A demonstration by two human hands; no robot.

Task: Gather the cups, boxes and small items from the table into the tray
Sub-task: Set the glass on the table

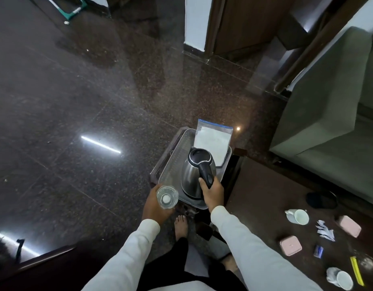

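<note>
The right hand [210, 190] clenches the kettle [197, 171] handle, kettle standing in the tray [171, 164] at frame centre; the left hand [157, 206] holds a bottle [167, 197] just below the tray's near-left corner (upright, cap toward camera), nearer than the bench [276, 196] cups lower right

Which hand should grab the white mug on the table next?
Right, probably. The right hand grips the kettle at the tray, but sits nearer the white mug on the table. The left hand holds a water bottle, farther away.
</note>
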